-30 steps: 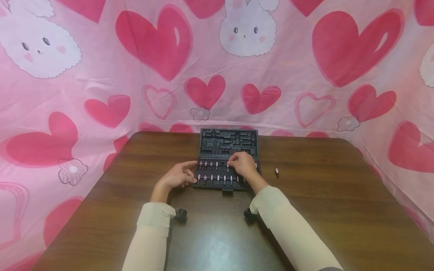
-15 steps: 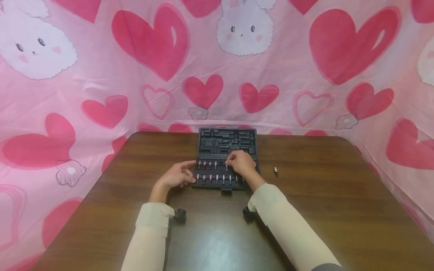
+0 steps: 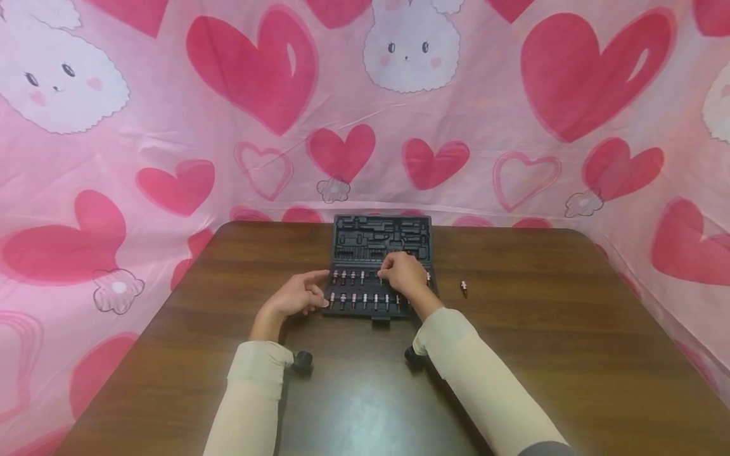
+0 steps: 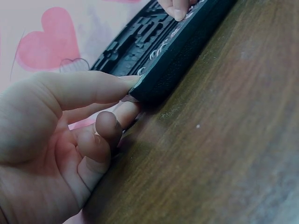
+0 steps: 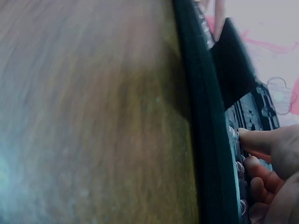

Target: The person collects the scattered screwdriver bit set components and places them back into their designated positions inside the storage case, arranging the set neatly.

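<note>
An open black moulded case [image 3: 349,312] sits on the table, with two rows of small silver-and-dark bit sockets in its lower half. My left hand [image 3: 293,295] lies at the case's left side, index finger and thumb extended against it; in the left wrist view the thumb [image 4: 93,88] touches the case corner. My right hand [image 3: 406,275] reaches over the back row and pinches a bit socket [image 3: 380,280] between thumb and forefinger. Most of that socket is hidden by the fingertips. The right hand covers the row's right part.
One loose bit socket [image 3: 464,289] lies on the wooden table [image 3: 530,329] to the right of the case. The raised lid [image 3: 382,237] shows moulded recesses. Behind the table hangs a pink cloth [image 3: 485,114] with hearts and rabbits.
My right hand stays over the back row; its fingertips sit slightly lower, and less of the pinched bit socket shows. The left hand keeps its place at the case.
</note>
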`<action>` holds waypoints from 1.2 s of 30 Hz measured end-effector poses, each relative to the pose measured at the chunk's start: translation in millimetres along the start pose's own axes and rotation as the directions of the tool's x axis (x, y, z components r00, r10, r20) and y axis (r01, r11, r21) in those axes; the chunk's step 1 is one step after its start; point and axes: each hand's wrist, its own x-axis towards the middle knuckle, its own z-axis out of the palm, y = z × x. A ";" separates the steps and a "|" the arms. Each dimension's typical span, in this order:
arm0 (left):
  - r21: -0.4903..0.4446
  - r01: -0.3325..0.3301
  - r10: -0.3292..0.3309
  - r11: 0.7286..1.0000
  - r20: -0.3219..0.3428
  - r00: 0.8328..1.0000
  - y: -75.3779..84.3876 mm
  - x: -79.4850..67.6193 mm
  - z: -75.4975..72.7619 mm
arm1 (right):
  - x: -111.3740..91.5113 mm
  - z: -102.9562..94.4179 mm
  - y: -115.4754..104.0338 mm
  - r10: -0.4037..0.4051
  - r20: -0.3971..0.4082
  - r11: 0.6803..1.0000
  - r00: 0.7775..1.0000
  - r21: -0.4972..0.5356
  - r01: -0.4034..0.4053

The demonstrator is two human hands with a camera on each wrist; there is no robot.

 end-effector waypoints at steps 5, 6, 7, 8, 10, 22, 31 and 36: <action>-0.003 -0.003 0.003 1.000 -0.004 1.000 1.0 -0.7 0.6 | -0.6 1.8 1.1 0.003 -0.022 1.000 1.000 -0.001 -0.003; -0.005 -0.001 0.001 1.000 -0.003 1.000 1.0 -0.8 0.8 | -0.8 2.3 1.8 0.001 -0.024 1.000 1.000 0.002 -0.001; -0.005 0.002 -0.002 1.000 -0.003 1.000 0.2 -1.1 0.7 | -0.8 3.5 2.3 -0.002 -0.024 1.000 1.000 0.006 0.002; -0.010 0.003 -0.003 1.000 -0.002 1.000 -0.2 -1.4 0.6 | -0.7 4.5 3.1 -0.006 -0.025 1.000 1.000 0.009 0.006; -0.018 0.005 -0.005 1.000 0.001 1.000 -1.3 -1.0 0.6 | -0.4 5.6 5.5 -0.024 -0.028 1.000 0.999 0.019 0.025; -0.014 0.001 -0.001 1.000 -0.003 1.000 -2.1 0.1 -0.5 | -3.3 -0.8 22.3 -0.222 0.028 0.961 0.975 0.175 0.214; -0.023 0.000 0.000 1.000 -0.002 1.000 -0.7 -0.3 0.4 | -9.0 -9.5 44.2 -0.295 -0.020 0.920 0.955 0.264 0.289; -0.015 -0.008 0.008 1.000 -0.003 1.000 -0.8 -0.2 -1.1 | -14.5 -16.1 58.0 -0.305 -0.050 0.916 0.951 0.257 0.308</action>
